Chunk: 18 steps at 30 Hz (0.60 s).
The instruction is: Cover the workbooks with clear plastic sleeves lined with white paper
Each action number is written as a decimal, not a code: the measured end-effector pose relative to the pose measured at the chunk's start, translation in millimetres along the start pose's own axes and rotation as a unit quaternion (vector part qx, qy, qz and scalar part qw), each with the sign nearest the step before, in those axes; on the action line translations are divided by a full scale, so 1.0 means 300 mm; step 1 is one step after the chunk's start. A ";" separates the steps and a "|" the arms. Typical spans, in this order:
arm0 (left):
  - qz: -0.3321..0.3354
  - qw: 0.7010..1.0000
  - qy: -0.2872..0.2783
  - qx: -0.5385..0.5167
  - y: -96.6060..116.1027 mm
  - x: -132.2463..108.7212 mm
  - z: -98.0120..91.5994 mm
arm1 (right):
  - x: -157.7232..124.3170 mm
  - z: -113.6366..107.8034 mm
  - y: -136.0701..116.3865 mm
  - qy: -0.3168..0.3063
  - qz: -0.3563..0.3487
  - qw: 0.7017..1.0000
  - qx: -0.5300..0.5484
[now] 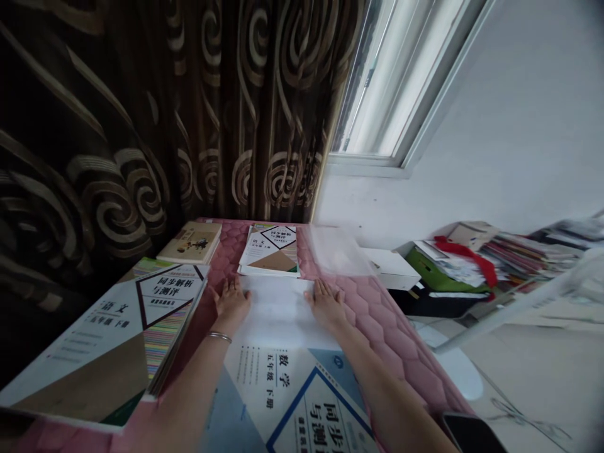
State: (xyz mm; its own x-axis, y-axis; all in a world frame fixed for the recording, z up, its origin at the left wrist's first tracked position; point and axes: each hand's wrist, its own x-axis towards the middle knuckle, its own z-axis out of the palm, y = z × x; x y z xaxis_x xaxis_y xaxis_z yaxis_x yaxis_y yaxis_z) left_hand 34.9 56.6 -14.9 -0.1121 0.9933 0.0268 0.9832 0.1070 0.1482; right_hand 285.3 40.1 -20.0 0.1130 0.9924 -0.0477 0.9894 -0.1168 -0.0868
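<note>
My left hand (231, 300) lies flat with fingers stretched out on the left edge of a white sheet (278, 313). My right hand (325, 300) rests the same way on the sheet's right edge. The sheet covers the far part of a blue and white workbook (302, 396) lying on the pink quilted table (377, 327). A thin bracelet circles my left wrist. Neither hand grips anything.
A large workbook (117, 340) lies at the left, a small beige book (191, 242) behind it, another workbook (271, 250) past my hands. A clear plastic sleeve (337, 250) hangs off the table's right edge. A phone (472, 433) sits near right. Dark patterned curtain behind; cluttered boxes at right.
</note>
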 end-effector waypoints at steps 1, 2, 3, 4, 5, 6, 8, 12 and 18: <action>-0.007 1.000 -0.002 0.005 -0.003 -0.006 -0.007 | 0.001 0.002 -0.004 -0.002 0.001 1.000 -0.001; -0.013 1.000 -0.003 0.012 -0.003 -0.018 -0.013 | 0.002 0.005 -0.006 -0.005 0.003 1.000 -0.002; -0.011 1.000 0.002 0.019 -0.002 -0.036 -0.018 | 0.005 0.008 -0.007 -0.008 0.004 1.000 -0.002; 0.000 1.000 0.011 0.026 -0.001 -0.060 -0.022 | 0.007 0.011 -0.005 -0.012 0.004 1.000 -0.003; 0.016 0.999 0.022 0.031 -0.001 -0.090 -0.024 | 0.011 0.015 -0.002 -0.016 0.004 1.000 -0.004; 0.043 0.998 0.033 0.030 -0.003 -0.123 -0.023 | 0.014 0.017 0.002 -0.019 0.003 1.000 -0.006; 0.085 0.996 0.031 0.012 -0.015 -0.187 -0.016 | 0.019 0.018 0.009 -0.023 -0.005 1.000 -0.014; 0.105 0.994 0.006 -0.024 -0.045 -0.256 0.007 | 0.010 -0.009 -0.032 -0.005 0.012 0.999 -0.040; 0.112 0.993 0.010 -0.043 -0.053 -0.254 0.013 | -0.070 -0.045 -0.322 0.031 -0.252 0.967 0.008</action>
State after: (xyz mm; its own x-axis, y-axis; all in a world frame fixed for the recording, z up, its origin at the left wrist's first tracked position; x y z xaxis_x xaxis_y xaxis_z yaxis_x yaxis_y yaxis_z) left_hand 28.3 -20.6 -23.1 0.1035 0.9907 0.0888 0.9681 -0.1208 0.2195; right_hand 188.5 31.1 2.8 -0.3773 0.9239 0.0643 0.9187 0.3821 -0.0994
